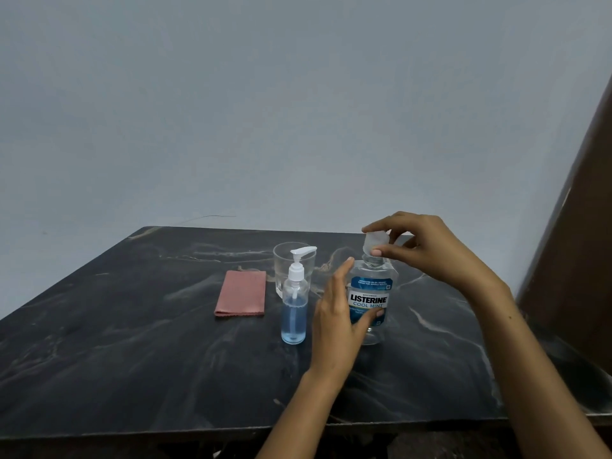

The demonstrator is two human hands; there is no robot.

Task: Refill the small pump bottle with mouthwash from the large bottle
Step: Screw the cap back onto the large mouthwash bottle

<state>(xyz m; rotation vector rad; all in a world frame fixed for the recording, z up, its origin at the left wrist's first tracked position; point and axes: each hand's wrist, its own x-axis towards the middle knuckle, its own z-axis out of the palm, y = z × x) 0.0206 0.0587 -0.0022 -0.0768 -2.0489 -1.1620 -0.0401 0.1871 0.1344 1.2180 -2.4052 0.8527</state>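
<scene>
Facing: a dark counter (pixel 132 342) with pale marble-like veins, pushed against a plain grey-blue wall (pixel 265 111); a brown panel (pixel 583 226) rises at your right edge.
Surface: matte, dim light; near edge of the counter runs across the bottom of the view.
Cloth: a folded pinkish cloth (pixel 241 293) lies flat left of the containers, apart from them.
Glass: a clear tumbler (pixel 281 260) stands upright behind the pump bottle; what it holds, if anything, cannot be told.
Small pump bottle: the small pump bottle (pixel 294 313) stands upright mid-counter, white pump head on, nozzle pointing right; pale blue liquid fills roughly its lower half.
Large bottle: the large bottle (pixel 371 299), clear with a blue "Listerine Cool Mint" label, stands upright just right of the pump bottle; liquid level unclear behind label and fingers.
Cap: a translucent cap (pixel 376 241) sits at the bottle's neck, slightly tilted; seated or lifted, cannot tell.
Your left hand: left hand (pixel 337 313) wraps the large bottle's body, thumb across the label, fingers behind.
Your right hand: right hand (pixel 427 246) pinches the cap from above with thumb and fingertips.
</scene>
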